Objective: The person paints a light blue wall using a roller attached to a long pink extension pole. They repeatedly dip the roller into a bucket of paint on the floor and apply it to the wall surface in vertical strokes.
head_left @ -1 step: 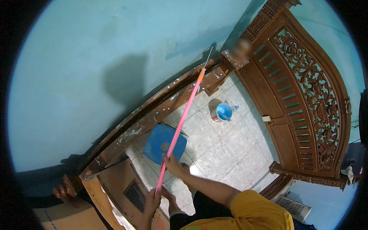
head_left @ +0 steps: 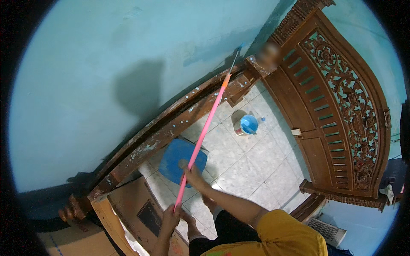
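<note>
A long pink pole (head_left: 210, 115) runs slantwise up and away from me. Its lower end is wrapped by my left hand (head_left: 171, 218), and my right hand (head_left: 193, 174) grips it farther up. From the orange collar at its far end a thin metal rod reaches to a small blue head (head_left: 241, 45) against the turquoise wall (head_left: 98, 47), near the corner; the head looks like a paint roller, though it is too small to be sure. A darker, wet-looking patch (head_left: 209, 49) shows on the wall beside it.
A paint bucket (head_left: 248, 124) with light blue inside stands on the tiled floor (head_left: 239, 170). Below the pole is a blue stool (head_left: 175, 155). A paint-spotted wooden rail (head_left: 171, 126) lies along the wall, a carved headboard (head_left: 329, 106) to the right, cardboard (head_left: 136, 209) at lower left.
The pole's far head has shifted slightly up the wall and to the right. Both hands have moved up a little with the pole, still holding it.
</note>
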### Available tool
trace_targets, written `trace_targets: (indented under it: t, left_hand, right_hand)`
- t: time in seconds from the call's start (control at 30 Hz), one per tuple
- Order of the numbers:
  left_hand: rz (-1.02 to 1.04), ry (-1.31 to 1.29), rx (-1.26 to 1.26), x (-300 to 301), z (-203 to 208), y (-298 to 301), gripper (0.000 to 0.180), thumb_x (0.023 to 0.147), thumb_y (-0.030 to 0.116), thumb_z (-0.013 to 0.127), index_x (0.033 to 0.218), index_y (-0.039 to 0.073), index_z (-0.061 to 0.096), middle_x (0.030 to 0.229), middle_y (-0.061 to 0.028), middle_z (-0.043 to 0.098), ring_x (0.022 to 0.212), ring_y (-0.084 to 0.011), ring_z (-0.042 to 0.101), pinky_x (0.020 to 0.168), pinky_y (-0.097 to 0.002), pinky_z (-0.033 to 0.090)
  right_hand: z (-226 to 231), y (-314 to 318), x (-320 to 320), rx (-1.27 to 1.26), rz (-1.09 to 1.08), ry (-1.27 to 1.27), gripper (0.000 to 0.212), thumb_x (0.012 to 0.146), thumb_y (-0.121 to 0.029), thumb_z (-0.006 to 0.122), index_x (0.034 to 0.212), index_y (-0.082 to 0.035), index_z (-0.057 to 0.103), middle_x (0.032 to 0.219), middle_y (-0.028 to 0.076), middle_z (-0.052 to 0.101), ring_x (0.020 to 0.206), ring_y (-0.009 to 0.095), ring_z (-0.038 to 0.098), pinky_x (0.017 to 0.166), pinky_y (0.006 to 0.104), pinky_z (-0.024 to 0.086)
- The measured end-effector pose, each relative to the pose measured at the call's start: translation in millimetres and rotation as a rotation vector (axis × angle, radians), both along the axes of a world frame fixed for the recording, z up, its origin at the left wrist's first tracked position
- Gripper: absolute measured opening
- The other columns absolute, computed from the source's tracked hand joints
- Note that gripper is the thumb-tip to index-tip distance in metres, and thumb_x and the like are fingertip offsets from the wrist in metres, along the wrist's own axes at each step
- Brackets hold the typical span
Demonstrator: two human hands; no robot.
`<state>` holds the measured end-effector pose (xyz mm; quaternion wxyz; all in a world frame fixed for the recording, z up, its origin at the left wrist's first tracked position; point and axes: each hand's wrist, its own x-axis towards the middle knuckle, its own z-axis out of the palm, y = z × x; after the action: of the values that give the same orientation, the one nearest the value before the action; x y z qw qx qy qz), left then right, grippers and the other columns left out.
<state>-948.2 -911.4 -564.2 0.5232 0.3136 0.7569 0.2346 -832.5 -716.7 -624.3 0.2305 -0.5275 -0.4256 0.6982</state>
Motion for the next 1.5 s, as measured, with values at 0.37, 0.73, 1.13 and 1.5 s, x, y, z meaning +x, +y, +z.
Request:
trace_targets:
  t: [0.37,0.73,1.13,1.5]
  left_hand:
    - [0.109,-0.347,-0.093,40,8,131,0.046,0.099,0.049,0.053,0.077,0.009,0.052,0.054,0.0034,0.043,0.039,-0.007,0.04,0.036,-0.0254,0.031]
    - [0.267,-0.16,-0.198,-15,68,-179,0.044,0.099,0.045,0.054,0.079,0.007,0.058,0.058,0.0022,0.049,0.047,-0.0077,0.044,0.043,-0.0258,0.034]
    - [0.061,0.354,0.034,-12,135,-472,0.033,0.102,0.032,0.048,0.094,0.004,0.062,0.068,-0.0111,0.055,0.058,-0.0247,0.052,0.057,-0.038,0.043]
    - [0.239,-0.006,0.107,39,130,-500,0.039,0.1,0.038,0.056,0.085,0.002,0.062,0.059,-0.0011,0.051,0.055,-0.0103,0.048,0.051,-0.0301,0.039]
  right_hand:
    - [-4,123,45,-0.042,-0.116,-0.17,0.047,0.103,-0.04,0.041,0.11,0.006,0.039,0.069,0.017,0.059,0.05,0.029,0.065,0.041,0.0378,0.054]
    - [30,-124,-41,-0.07,0.15,-0.095,0.039,0.102,-0.031,0.049,0.111,0.005,0.037,0.077,0.016,0.058,0.057,0.026,0.067,0.044,0.0388,0.058]
    - [90,-384,-60,-0.256,0.404,0.203,0.031,0.1,-0.029,0.056,0.108,-0.002,0.045,0.09,0.013,0.069,0.074,0.024,0.071,0.058,0.0341,0.061]
    - [173,-418,14,-0.046,0.222,0.301,0.02,0.103,-0.023,0.049,0.109,-0.005,0.045,0.095,0.014,0.069,0.081,0.025,0.071,0.077,0.0391,0.06]
